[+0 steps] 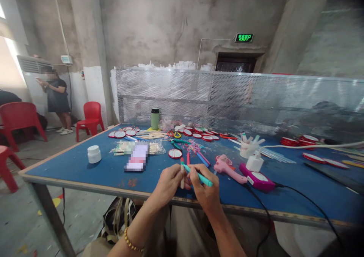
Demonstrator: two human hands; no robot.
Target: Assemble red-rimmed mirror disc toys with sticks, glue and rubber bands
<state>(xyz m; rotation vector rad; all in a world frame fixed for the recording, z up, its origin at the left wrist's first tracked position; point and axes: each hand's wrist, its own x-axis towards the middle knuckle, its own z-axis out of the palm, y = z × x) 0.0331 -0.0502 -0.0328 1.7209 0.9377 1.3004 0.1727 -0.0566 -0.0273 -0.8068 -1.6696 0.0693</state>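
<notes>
My left hand point(170, 182) is closed around a pale wooden stick point(182, 173) with a red and green tip, held upright just above the near edge of the blue table point(85, 167). My right hand point(205, 188) grips a teal marker point(199, 175) like a pen, its tip touching the stick near the top. Both hands meet over the table's front rim. Beyond them lie a round red-rimmed disc point(175, 153), loose red and blue markers point(202, 158) and a pink glue gun point(229, 167).
A white jar point(94, 154), a bag of sticks point(136, 147), a green bottle point(155, 119), several red discs point(199, 133), a cup of markers point(248, 147) and a magenta power strip point(257, 178) sit on the table. Perforated metal screen behind. Red chairs point(90, 119) and a standing person point(57, 97) at left.
</notes>
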